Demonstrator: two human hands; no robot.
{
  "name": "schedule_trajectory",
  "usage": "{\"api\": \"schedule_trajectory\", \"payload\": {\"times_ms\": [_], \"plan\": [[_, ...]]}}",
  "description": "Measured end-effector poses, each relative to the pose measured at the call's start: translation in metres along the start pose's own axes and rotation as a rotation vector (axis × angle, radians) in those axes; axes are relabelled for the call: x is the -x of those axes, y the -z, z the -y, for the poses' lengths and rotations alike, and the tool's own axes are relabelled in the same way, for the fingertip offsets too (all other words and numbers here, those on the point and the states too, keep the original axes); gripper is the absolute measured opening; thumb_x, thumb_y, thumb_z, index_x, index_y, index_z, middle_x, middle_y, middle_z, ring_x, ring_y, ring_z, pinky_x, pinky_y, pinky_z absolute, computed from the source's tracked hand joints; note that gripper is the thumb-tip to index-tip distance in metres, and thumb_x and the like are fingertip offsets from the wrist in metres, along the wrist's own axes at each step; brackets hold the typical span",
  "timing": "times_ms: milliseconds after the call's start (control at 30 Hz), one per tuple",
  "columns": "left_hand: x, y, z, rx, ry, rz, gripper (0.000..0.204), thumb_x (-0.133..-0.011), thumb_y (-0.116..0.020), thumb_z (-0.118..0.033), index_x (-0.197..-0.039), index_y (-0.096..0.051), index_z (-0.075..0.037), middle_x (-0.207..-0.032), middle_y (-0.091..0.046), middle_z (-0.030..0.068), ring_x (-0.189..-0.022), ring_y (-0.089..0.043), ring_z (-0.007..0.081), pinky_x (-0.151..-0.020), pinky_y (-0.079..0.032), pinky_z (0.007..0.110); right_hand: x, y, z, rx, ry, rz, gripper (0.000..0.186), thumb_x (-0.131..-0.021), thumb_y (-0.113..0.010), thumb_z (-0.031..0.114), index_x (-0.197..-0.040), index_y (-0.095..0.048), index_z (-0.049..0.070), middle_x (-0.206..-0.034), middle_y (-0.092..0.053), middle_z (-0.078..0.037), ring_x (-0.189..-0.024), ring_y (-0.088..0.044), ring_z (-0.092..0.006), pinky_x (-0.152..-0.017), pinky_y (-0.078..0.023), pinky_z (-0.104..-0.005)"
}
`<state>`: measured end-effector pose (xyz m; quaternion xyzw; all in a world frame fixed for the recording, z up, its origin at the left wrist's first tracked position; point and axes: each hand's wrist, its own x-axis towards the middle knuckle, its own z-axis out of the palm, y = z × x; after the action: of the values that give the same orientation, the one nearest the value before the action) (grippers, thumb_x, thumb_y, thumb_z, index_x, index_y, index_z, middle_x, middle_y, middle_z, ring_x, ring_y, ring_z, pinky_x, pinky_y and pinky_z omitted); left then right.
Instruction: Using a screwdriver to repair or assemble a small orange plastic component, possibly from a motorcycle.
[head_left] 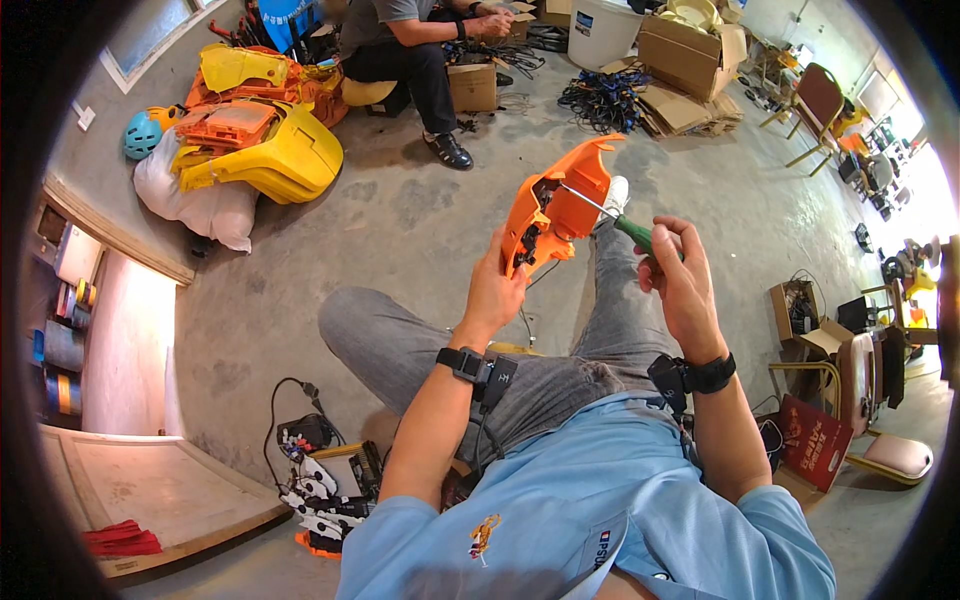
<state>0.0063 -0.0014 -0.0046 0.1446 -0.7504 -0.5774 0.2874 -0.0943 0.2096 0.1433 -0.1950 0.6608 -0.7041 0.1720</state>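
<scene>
My left hand (pixel 493 293) is closed on the lower left edge of an orange plastic housing (pixel 583 188), holding it up above my knees. Black parts sit along the housing's inner side, and a thin dark wire hangs below it. In my right hand (pixel 683 278) is a screwdriver (pixel 634 234) with a green handle and a thin metal shaft. Its shaft points up and left into the housing, with the tip by the black parts. Whether the tip sits in a screw is too small to tell.
Another person (pixel 420 50) sits ahead. Yellow and orange plastic shells (pixel 290 150) are piled at the far left, beside a white sack (pixel 190 195). Black cables (pixel 605 98) lie near cardboard boxes (pixel 690 55). White and black parts (pixel 320 490) lie by my left side; chairs (pixel 815 110) stand right.
</scene>
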Motion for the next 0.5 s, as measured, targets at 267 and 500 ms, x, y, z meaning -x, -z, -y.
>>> {"api": "schedule_trajectory", "payload": {"times_ms": [267,500], "plan": [[0.001,0.0,-0.008,-0.028,-0.017,-0.009,0.061,-0.086,-0.057,0.009,-0.142,-0.041,-0.008,-0.101,-0.068,0.0249,-0.095,-0.068,0.0457,-0.079,-0.054,0.046,-0.007,0.011,-0.017,0.081,0.016,0.001,0.03,-0.1,-0.058,0.017,-0.125,-0.054,0.001,-0.093,-0.061,-0.007,-0.067,-0.052,-0.0079,-0.059,-0.043,-0.0242],[0.001,-0.001,-0.006,-0.004,0.029,-0.001,0.063,-0.086,-0.057,0.01,-0.143,-0.041,-0.009,-0.1,-0.068,0.0247,-0.092,-0.069,0.0433,-0.076,-0.055,0.046,-0.003,0.002,-0.009,0.021,0.069,-0.028,0.031,-0.1,-0.061,0.016,-0.125,-0.054,0.0,-0.104,-0.059,-0.01,-0.073,-0.054,-0.0088,-0.063,-0.046,-0.0236]]}}
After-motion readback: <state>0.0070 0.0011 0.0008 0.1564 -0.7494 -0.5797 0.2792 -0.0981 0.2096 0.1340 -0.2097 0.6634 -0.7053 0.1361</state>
